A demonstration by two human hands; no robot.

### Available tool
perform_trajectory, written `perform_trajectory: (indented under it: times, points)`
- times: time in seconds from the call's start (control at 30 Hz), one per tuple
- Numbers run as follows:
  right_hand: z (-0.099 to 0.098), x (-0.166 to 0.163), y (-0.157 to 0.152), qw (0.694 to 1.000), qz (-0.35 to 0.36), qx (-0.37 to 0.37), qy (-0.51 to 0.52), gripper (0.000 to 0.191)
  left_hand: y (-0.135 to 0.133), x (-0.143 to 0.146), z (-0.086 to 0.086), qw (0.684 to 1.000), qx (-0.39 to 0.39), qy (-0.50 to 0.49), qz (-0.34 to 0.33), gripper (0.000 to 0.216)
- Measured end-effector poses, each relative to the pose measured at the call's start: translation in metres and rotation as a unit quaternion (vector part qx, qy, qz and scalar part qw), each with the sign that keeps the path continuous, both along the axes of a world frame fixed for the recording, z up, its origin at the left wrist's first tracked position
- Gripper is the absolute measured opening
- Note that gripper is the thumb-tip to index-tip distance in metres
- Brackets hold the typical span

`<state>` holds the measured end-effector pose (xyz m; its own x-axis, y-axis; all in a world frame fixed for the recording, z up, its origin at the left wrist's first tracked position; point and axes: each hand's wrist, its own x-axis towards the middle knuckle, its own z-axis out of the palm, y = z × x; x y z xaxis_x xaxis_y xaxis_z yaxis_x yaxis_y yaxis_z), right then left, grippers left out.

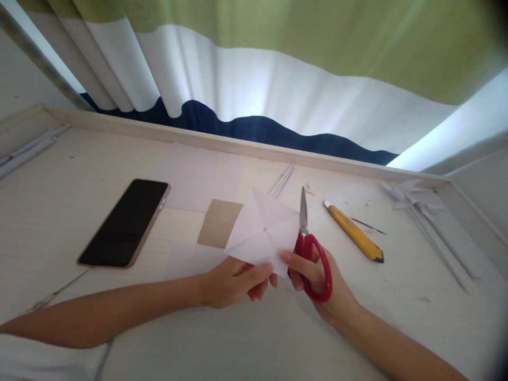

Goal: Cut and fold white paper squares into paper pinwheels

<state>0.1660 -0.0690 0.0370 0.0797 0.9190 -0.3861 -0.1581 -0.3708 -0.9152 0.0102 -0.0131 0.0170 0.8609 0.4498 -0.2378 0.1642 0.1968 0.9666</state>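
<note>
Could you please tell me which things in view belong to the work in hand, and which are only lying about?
Work in hand:
- creased white paper, held by left hand and right hand
- red-handled scissors, in the right hand

Lying about, apparently not in use now:
- phone
- yellow cutter
- tan card
- flat white sheet
</note>
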Motion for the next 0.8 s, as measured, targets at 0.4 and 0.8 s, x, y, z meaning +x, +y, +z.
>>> perform_trajectory:
  times: [0.4,0.8]
  points:
    - [0.001,0.009,-0.006,0.987,0.150,0.026,-0.043,0.041,0.004,-0.003,-0.008,0.995,-0.004,-0.021,0.102,0.041]
    - [0.026,0.012,-0.014,0.943,0.301,-0.062,-0.129,0.022,0.011,-0.005,0.000,0.967,0.041,-0.036,0.248,0.043]
